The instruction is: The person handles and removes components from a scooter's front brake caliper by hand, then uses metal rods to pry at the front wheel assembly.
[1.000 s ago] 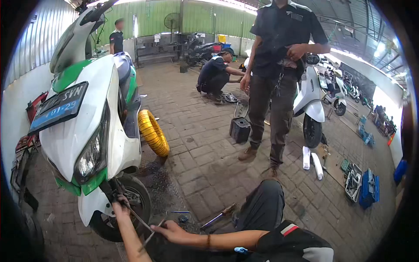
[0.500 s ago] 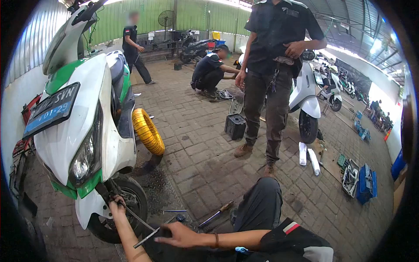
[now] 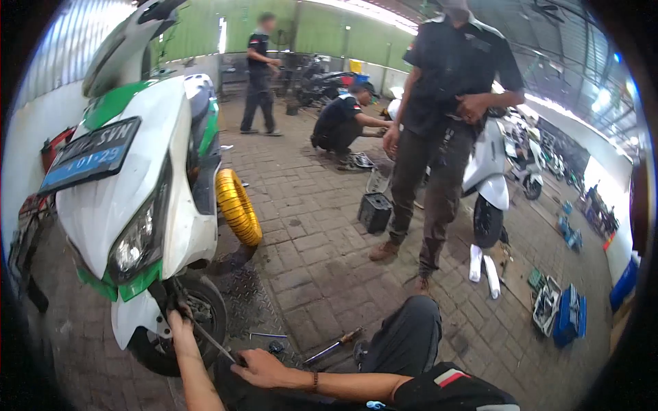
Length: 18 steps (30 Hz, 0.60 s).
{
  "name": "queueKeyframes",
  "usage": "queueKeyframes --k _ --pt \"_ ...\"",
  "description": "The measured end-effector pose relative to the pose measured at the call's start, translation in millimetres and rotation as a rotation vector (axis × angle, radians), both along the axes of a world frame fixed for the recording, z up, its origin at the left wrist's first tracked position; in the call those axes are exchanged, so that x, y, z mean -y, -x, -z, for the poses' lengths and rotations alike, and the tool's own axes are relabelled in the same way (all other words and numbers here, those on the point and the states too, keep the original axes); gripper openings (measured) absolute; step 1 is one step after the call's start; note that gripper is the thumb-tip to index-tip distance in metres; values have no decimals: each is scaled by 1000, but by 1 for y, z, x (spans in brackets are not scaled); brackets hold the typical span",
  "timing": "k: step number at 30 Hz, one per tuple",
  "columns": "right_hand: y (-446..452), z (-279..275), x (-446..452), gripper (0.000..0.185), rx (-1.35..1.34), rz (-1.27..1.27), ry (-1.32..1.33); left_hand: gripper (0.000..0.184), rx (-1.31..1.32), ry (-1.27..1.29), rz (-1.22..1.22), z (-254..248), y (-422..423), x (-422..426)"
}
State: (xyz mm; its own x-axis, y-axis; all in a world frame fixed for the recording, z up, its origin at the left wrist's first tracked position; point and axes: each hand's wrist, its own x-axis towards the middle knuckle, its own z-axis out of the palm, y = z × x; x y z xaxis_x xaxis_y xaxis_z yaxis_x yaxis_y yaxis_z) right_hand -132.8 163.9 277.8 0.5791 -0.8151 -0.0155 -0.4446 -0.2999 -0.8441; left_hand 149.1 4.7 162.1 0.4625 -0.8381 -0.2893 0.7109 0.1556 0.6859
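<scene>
A long T-handle wrench point(image 3: 212, 340) slants from the front wheel area of a white and green scooter point(image 3: 127, 205) down toward me. My left hand point(image 3: 179, 320) reaches in beside the fork, its fingers closed around the far end of the wrench. At the near end, my right hand point(image 3: 266, 370) is closed over the handle, so the crossbar is hidden. Just behind my left hand are the front wheel point(image 3: 205, 312) and the white front fender point(image 3: 137, 320). What the wrench tip meets is too dark to make out.
A thin metal rod point(image 3: 268, 335) and a tool with a brown handle point(image 3: 334, 344) lie on the ground. A yellow-wrapped tyre point(image 3: 238, 207) leans by the scooter. One person point(image 3: 439, 137) stands ahead; another point(image 3: 346, 123) squats. A blue toolbox point(image 3: 570, 315) is at right.
My right hand has closed over the wrench handle, whose crossbar showed before. My left hand stays by the fork. The far person has walked right, and the view has shifted slightly.
</scene>
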Motion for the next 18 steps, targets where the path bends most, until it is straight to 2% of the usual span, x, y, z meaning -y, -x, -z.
queueKeyframes --k 1,3,4,6,7,8,9,10,12,13,15,16,18 --pt "-1 1 -2 37 -9 -25 -9 17 -188 -28 -89 3 1 7" --pt "-1 3 -4 38 8 103 244 16 -210 -4 -114 13 -2 10" --pt "-1 7 -2 38 7 98 238 17 -221 -16 -134 14 -2 11" --pt "-4 21 8 37 47 -28 -51 17 -160 65 -64 24 -10 8" --pt "-9 32 10 37 49 -19 -59 17 -104 150 12 27 -9 7" --pt "-17 44 9 35 166 -3 -131 17 -105 141 21 28 -8 10" --pt "-20 53 7 34 283 14 -205 17 -179 24 -85 21 -5 11" --pt "-22 39 2 34 284 22 -213 17 -248 -93 -193 21 -5 11" --pt "-26 10 -1 32 562 244 -954 18 -303 -32 -191 21 -7 11" --pt "-21 5 4 32 561 249 -955 18 -334 -5 -156 22 -10 12" --pt "-7 -3 6 31 755 -122 -1203 19 -311 -12 -61 22 -16 7" --pt "-3 -6 4 31 761 -118 -1200 19 -309 -12 -55 21 -13 6" --pt "1 -13 -1 34 579 149 -1151 17 -220 26 -49 15 -8 1"
